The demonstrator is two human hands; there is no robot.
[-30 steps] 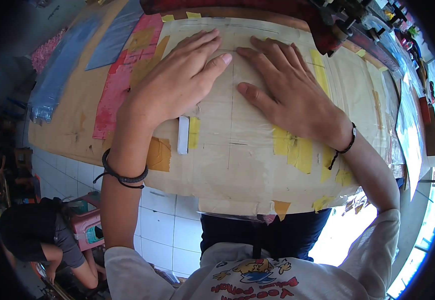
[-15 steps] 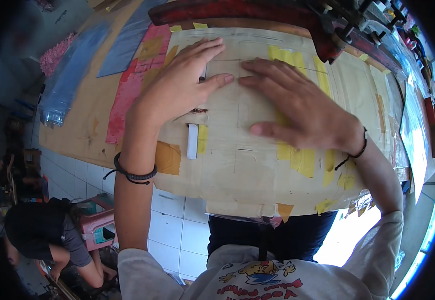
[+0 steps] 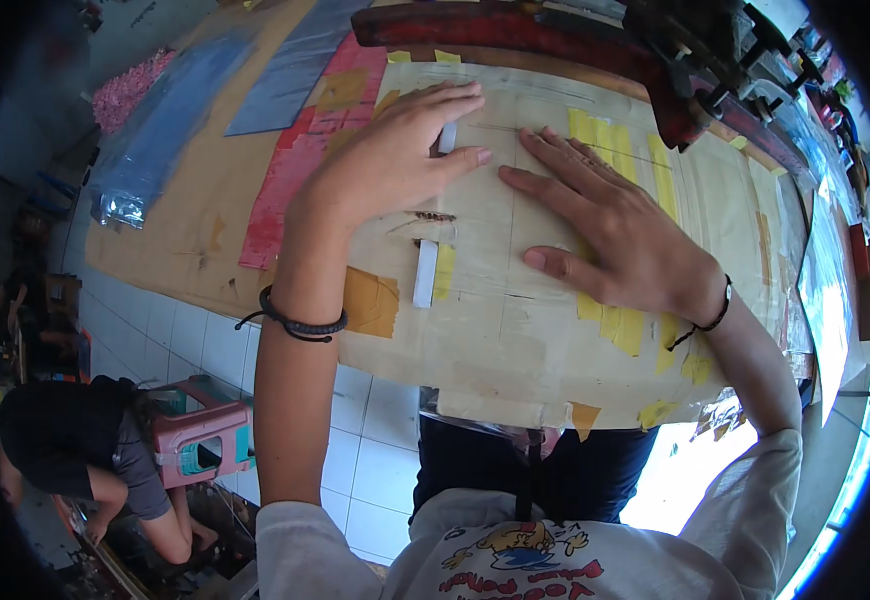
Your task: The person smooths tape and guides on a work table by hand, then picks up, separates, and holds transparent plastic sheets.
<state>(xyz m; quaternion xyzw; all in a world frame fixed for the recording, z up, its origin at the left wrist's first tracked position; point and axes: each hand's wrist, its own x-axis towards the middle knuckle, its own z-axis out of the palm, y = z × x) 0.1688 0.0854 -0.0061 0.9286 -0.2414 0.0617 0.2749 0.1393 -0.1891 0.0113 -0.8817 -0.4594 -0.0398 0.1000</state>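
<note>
My left hand [image 3: 420, 150] rests over the left part of a beige board [image 3: 515, 350], fingers stretched out and thumb apart. A small white strip [image 3: 447, 138] shows between its thumb and index finger; it cannot be told whether the hand touches it. Below that hand, a second white strip [image 3: 425, 273] lies beside a piece of yellow tape [image 3: 444, 272]. My right hand [image 3: 615, 230] lies flat with fingers spread, partly over long yellow tape bands [image 3: 610, 325]. Thin dark lines run across the board between both hands.
A red metal frame [image 3: 515, 45] with black screw parts [image 3: 755, 60] spans the board's far side. Pink-red sheet [image 3: 295, 175] and blue sheets [image 3: 170, 120] lie to the left. Another person [image 3: 75, 440] crouches at lower left near a pink stool [image 3: 195, 440].
The view has shifted, so the board sits farther right. My right hand, blurred before, is now sharp and steady. More of the white strip by my left hand shows.
</note>
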